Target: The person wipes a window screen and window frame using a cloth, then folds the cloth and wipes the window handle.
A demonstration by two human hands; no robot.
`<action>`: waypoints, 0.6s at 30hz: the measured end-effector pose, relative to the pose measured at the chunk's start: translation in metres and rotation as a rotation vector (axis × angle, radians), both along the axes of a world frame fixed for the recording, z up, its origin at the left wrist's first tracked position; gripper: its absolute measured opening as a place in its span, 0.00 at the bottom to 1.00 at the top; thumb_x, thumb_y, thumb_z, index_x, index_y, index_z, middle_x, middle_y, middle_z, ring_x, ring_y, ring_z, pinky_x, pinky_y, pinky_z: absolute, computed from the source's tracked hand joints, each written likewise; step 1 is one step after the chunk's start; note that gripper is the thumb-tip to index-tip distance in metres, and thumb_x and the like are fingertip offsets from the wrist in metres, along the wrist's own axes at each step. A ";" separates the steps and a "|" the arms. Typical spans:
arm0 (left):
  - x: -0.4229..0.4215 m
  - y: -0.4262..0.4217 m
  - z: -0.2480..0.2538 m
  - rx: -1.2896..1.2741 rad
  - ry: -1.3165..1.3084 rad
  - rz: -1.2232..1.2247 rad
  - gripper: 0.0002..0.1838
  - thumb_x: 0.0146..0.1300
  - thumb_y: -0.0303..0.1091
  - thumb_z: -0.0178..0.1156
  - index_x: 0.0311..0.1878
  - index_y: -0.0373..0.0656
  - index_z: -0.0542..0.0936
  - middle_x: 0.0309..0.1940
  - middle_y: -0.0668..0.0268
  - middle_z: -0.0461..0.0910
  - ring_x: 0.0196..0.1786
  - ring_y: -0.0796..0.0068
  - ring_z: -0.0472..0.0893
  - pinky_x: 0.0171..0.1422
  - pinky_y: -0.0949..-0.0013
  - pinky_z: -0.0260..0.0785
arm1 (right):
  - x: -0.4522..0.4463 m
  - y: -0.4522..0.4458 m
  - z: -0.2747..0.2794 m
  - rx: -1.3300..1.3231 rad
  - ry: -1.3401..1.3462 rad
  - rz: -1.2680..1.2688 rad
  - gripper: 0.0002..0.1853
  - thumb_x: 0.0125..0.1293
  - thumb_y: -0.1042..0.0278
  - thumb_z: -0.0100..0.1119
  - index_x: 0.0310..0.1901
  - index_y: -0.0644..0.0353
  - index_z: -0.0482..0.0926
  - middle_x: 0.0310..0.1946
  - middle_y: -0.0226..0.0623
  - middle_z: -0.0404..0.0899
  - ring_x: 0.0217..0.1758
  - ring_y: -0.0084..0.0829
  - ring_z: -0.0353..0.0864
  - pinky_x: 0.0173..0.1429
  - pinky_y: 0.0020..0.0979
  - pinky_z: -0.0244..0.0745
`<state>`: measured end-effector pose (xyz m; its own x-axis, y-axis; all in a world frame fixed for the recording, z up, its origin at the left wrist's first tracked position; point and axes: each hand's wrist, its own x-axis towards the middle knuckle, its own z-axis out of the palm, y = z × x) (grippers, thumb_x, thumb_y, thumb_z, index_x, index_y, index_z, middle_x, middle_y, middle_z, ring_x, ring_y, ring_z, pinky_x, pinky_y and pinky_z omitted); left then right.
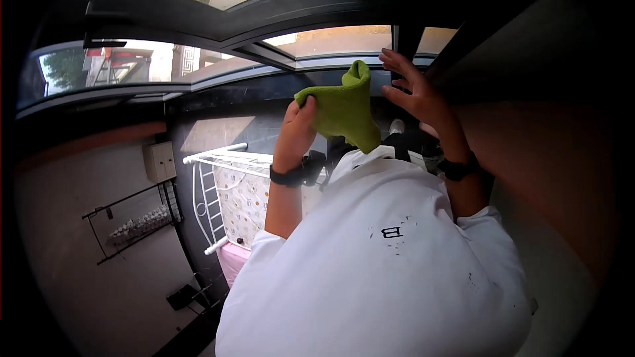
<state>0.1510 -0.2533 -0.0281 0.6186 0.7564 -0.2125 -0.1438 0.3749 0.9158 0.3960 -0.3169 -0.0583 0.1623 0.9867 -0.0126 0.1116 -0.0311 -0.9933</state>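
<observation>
My left hand (299, 131) is closed on a green cloth (340, 109), pinching it at the left edge with the thumb on top. The cloth hangs loosely in front of my chest, its upper end folded over and its lower corner near my shirt. To the right of the cloth, my right hand (411, 91) is raised with the fingers spread and nothing in it. A small gap shows between this hand and the cloth. Dark bands circle both wrists.
A dark-framed window (297, 63) runs across the front, with a handle (106, 43) at the left. To the left stands a white metal bed (208, 205) with a patterned mattress. Beyond it are a small cabinet (159, 162) and a black rack (99, 238). A shoe (397, 126) shows below.
</observation>
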 end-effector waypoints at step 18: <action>0.054 0.021 -0.046 -0.277 -0.243 -0.453 0.52 0.51 0.73 0.45 0.70 0.43 0.51 0.69 0.52 0.52 0.70 0.52 0.56 0.70 0.49 0.54 | 0.027 -0.035 0.014 -0.057 0.173 -0.349 0.26 0.56 0.61 0.65 0.52 0.66 0.71 0.44 0.39 0.77 0.48 0.29 0.76 0.53 0.29 0.71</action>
